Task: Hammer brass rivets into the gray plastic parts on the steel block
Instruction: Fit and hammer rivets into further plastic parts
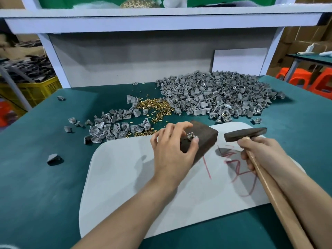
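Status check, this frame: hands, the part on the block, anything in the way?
Left hand pinches gray part on steel block. Right hand grips hammer, head right of block. Left fingertips crowd the strike spot.

Steel block (pixel 204 137) on board (pixel 125 177), rivets (pixel 158 108) behind.

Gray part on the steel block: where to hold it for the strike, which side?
Probably pinch its side edges from the left, as the left hand does: the gray part sits atop the steel block, and the hammer in the right hand hangs to its right, so the top should stay clear.
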A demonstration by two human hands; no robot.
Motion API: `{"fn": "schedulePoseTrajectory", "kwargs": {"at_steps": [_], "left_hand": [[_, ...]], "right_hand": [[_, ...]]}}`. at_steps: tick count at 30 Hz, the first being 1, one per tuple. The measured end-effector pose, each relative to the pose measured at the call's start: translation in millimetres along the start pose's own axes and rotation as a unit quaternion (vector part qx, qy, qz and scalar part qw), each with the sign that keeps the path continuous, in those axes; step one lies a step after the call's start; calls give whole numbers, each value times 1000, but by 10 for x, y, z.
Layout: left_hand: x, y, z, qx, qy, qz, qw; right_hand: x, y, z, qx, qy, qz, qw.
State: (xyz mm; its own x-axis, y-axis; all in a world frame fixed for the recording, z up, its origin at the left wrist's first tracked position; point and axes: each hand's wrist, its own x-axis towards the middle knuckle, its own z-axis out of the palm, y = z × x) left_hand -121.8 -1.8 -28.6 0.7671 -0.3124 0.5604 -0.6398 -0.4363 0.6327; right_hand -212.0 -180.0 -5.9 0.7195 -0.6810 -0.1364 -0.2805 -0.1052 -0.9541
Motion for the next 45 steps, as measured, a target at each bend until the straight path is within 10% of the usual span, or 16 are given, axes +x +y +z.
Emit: {"fn": "schedulePoseTrajectory", "kwargs": {"at_steps": [23, 31, 45], "left_hand": [[30, -57, 6, -162, -21, -103, 981], [82, -50, 12, -140, -21, -120, 983], [79, -56, -20, -123, -40, -100, 987]], "right_hand": [[-228, -221, 21, -11, -66, -102, 992], [-264, -427, 380, -404, -89, -345, 842], [-164, -526, 358, -363, -104, -352, 856]]}}
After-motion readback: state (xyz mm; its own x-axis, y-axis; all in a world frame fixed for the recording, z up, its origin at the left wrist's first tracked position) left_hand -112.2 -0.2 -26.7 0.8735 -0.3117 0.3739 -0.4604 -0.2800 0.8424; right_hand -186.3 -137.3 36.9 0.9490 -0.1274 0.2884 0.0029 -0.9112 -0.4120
